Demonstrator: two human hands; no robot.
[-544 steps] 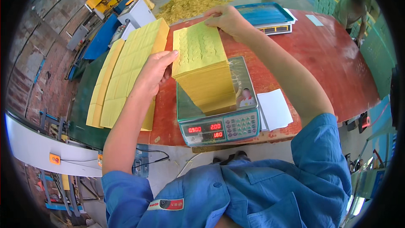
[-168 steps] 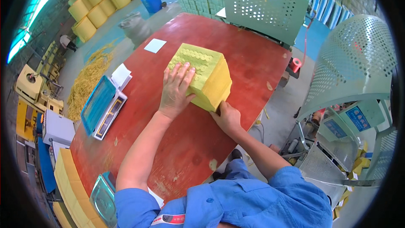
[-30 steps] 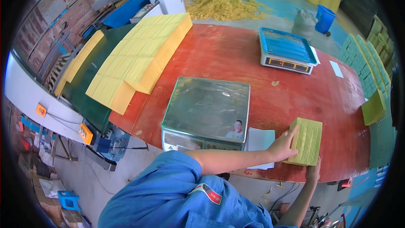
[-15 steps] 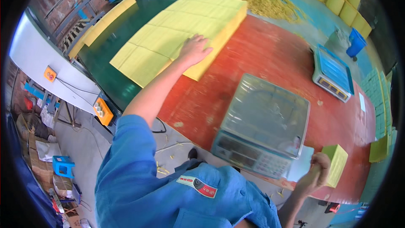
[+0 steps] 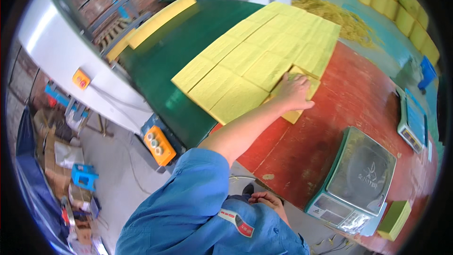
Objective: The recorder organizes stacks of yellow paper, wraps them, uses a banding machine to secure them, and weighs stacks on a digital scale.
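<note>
My left hand reaches out, palm down, on the nearest yellow sheet stack, fingers curled over its top. That stack sits askew at the end of a long row of yellow sheet stacks lying across the green belt and the red table. My right hand hangs low by my waist, partly hidden by my blue shirt, with nothing in it. A digital scale with a steel pan stands on the table's near right.
A bound yellow-green stack lies at the table's edge beside the scale. A second, blue-topped scale is at the far right. An orange control box and a white machine housing stand left. Yellow shreds cover the floor beyond.
My view has swung further left. My left hand slid from the middle of the row to its near end stack. My right hand left the bound stack and dropped to my waist.
</note>
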